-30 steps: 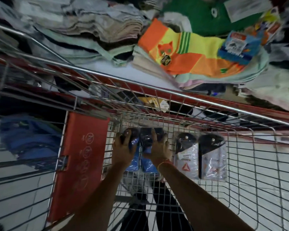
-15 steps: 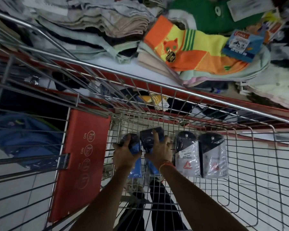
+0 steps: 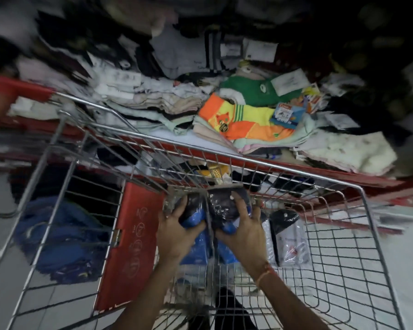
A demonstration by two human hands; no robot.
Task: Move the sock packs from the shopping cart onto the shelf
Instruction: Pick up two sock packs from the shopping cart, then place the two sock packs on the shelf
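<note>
Your left hand (image 3: 174, 232) and right hand (image 3: 242, 231) each had fingers wrapped around a dark-and-blue plastic sock pack (image 3: 192, 214), side by side, apparently to carry both at once out of the wire shopping cart (image 3: 332, 258). At twelve o'clock waited the red-edged shelf (image 3: 284, 166) piled with socks.

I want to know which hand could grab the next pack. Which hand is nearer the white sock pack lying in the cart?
Right. The right hand grips a blue pack just beside the white sock pack; the left hand is farther away, beyond the right.
</note>
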